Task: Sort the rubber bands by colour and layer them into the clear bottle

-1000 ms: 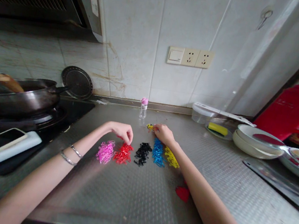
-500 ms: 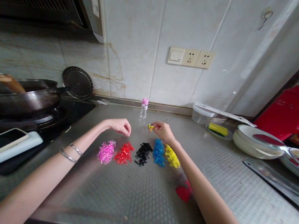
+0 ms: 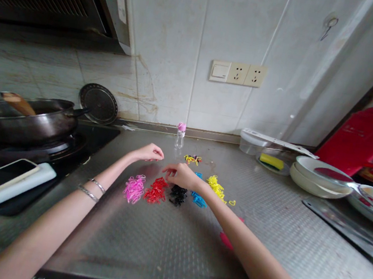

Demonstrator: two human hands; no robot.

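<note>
Hovering above steel counter point(image 3: 162, 249), tiled wall point(image 3: 170, 61) behind: left hand point(image 3: 149, 152) pinched; right hand point(image 3: 182, 175) spread

Right hand point(image 3: 182, 175) over red pile point(image 3: 154, 194) and black pile point(image 3: 177, 196), perhaps touching; left hand point(image 3: 149, 152) beyond.

Red band heap point(image 3: 155, 191) lies between pink heap point(image 3: 134, 188) and black heap point(image 3: 177, 195).

Head cam, fwd-down over counter point(image 3: 169, 250)
</note>
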